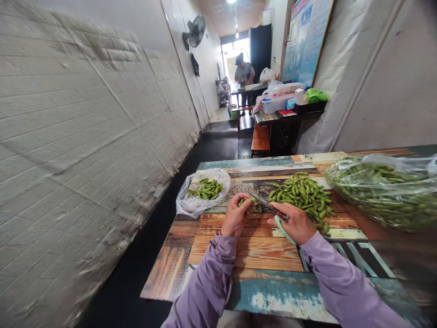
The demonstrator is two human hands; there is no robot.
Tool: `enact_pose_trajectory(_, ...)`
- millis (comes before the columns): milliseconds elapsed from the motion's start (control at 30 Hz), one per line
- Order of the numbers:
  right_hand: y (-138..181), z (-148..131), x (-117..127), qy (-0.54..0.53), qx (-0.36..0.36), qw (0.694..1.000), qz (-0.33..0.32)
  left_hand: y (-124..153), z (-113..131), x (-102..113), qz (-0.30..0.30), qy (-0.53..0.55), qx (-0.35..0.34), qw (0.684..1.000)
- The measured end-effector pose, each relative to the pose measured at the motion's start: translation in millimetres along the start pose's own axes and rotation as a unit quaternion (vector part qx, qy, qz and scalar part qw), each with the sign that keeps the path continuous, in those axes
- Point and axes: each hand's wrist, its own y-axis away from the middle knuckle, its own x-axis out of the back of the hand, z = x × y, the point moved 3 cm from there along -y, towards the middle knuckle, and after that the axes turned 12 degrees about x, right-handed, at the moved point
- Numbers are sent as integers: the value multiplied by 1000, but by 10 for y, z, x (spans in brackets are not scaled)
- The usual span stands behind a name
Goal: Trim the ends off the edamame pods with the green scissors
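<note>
Between the fingers of my left hand (pixel 235 216) is a green edamame pod (pixel 243 201), partly covered by the fingers. My right hand (pixel 296 222) grips a pair of scissors (pixel 281 223) with pale green handles; the blades point left, close to the pod. Whether the blades touch it I cannot tell. Just beyond my right hand lies a loose heap of edamame pods (pixel 303 195) on the table. To the left of my left hand sits a clear plastic bag (pixel 186 200), opened wide, with a smaller lot of pods (pixel 209 187) inside.
A large clear bag full of pods (pixel 385 191) rests on the right of the patchwork wood-patterned table (pixel 252 250). A white brick-patterned wall (pixel 85 136) runs along the left. Farther back, a person (pixel 244 73) stands at another table, beyond a side table with a plastic bin (pixel 275 105).
</note>
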Motion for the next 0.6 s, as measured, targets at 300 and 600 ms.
enact_pose_trajectory(300,-9,24,12,26,-15,999,35,-16,24,17,-12,62,13,998)
enact_pose_trajectory(600,-6,101,68,-24,-104,986,128,-37,44,116,-22,179,85,980)
